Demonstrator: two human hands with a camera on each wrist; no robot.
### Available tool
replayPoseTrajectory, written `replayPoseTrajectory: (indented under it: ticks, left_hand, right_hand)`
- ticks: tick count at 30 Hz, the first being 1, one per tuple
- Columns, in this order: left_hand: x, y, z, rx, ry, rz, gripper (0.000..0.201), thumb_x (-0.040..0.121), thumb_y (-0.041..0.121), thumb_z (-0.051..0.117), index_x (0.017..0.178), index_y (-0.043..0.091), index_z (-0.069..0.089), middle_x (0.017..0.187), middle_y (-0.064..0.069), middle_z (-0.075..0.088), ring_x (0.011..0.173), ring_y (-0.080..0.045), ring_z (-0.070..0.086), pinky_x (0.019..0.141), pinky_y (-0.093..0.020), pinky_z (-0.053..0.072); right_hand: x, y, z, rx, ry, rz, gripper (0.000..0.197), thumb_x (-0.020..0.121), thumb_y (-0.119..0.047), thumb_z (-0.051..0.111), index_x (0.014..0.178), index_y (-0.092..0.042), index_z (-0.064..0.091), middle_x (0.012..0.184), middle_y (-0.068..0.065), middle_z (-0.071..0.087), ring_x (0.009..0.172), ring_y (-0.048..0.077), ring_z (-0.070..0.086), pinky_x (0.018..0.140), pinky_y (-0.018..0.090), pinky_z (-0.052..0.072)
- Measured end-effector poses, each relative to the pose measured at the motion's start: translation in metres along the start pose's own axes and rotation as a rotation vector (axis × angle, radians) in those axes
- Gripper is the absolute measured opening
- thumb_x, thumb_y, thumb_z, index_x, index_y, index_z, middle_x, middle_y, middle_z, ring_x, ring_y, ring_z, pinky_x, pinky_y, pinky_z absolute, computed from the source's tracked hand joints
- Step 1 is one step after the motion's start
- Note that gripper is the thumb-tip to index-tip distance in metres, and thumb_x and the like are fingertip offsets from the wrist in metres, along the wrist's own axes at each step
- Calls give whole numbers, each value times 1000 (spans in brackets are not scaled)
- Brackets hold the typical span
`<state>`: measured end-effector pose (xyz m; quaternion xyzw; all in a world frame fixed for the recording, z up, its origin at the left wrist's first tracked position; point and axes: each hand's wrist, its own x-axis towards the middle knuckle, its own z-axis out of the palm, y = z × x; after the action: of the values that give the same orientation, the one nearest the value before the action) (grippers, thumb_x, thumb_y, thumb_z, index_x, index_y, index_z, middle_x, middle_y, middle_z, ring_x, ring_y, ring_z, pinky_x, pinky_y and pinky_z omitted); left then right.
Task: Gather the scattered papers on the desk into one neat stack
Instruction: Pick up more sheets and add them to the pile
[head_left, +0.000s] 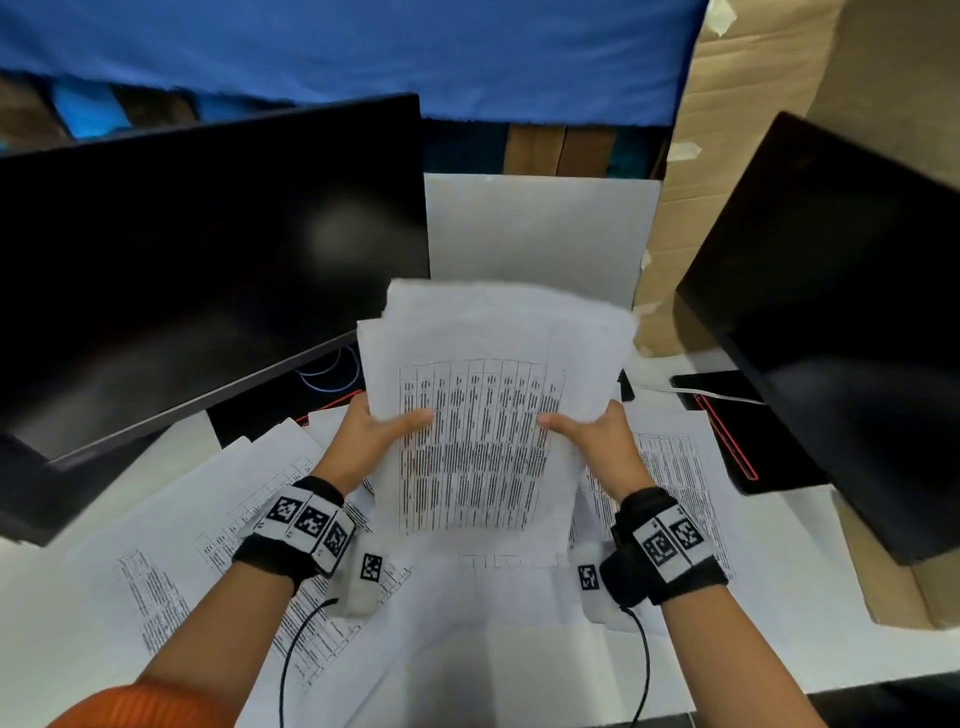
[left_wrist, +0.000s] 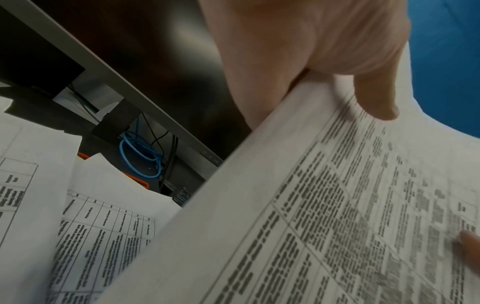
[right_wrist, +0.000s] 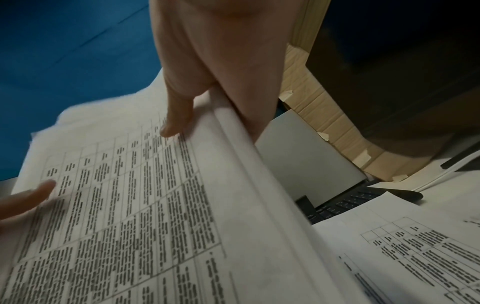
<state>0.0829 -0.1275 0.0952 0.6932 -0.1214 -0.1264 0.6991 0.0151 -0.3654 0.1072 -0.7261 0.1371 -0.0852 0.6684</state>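
Left hand (head_left: 382, 423) & right hand (head_left: 592, 431) gripping paper stack (head_left: 483, 441) (printed tables, edges uneven), loose sheets (head_left: 171, 530) below

We count two hands: one left hand (head_left: 382, 431) and one right hand (head_left: 592, 434). We count one held bundle of papers (head_left: 483, 415); its sheet count cannot be determined. Loose sheets (head_left: 208, 519) on one desk (head_left: 831, 623) overlap beyond counting. We count two monitors, one left (head_left: 208, 260) and one right (head_left: 841, 322).
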Motion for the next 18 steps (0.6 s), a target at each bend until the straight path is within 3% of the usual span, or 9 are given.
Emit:
replayPoseTrajectory:
  ticks: [2, 5, 8, 11, 15, 18]
  left_hand:
    - [-1, 2, 2, 20, 14, 9, 33, 73, 16, 71, 97, 35, 58, 83, 26, 72, 85, 11, 65, 81, -15, 49]
    - [-3, 12, 2, 36, -1, 54, 36, 76, 10, 69, 99, 35, 58, 87, 24, 72, 89, 10, 64, 84, -16, 49]
    - [-7, 28, -2, 1, -55, 122, 39, 61, 29, 80, 95, 35, 63, 92, 23, 73, 92, 3, 67, 77, -15, 53]
    - [-8, 34, -6, -31, -75, 169, 50, 45, 52, 82, 91, 39, 70, 93, 17, 74, 92, -4, 68, 78, -19, 54]
    - [-8, 31, -6, -24, -66, 169, 52, 43, 55, 82, 91, 39, 70, 93, 15, 75, 92, -7, 69, 78, -21, 55]
    - [-9, 25, -6, -3, -64, 118, 54, 47, 53, 81, 95, 33, 66, 93, 18, 74, 92, -3, 68, 75, -15, 53]
  right_hand:
    - [-1, 0, 2, -11, -9, -13, 19, 72, -6, 73, 81, -22, 66, 84, -2, 69, 79, 12, 67, 84, 36, 52]
    - [-1, -8, 1, 12, -8, -48, 23, 72, -3, 72, 81, -24, 67, 84, -7, 69, 73, -1, 67, 82, 28, 53]
    - [-2, -22, -3, 23, -49, -105, 27, 70, 0, 72, 82, -24, 66, 73, -15, 73, 74, -4, 68, 75, 16, 54]
    - [-4, -31, -5, 44, -80, -131, 29, 69, 7, 70, 87, -16, 66, 70, -19, 73, 73, -3, 68, 67, 12, 53]
    - [-6, -31, -6, 59, -98, -133, 31, 71, 9, 67, 86, -18, 66, 71, -19, 73, 73, -3, 69, 65, 11, 52]
    - [-5, -23, -5, 17, -101, -68, 30, 69, 2, 72, 89, -20, 66, 77, -15, 75, 80, 0, 69, 74, 18, 54]
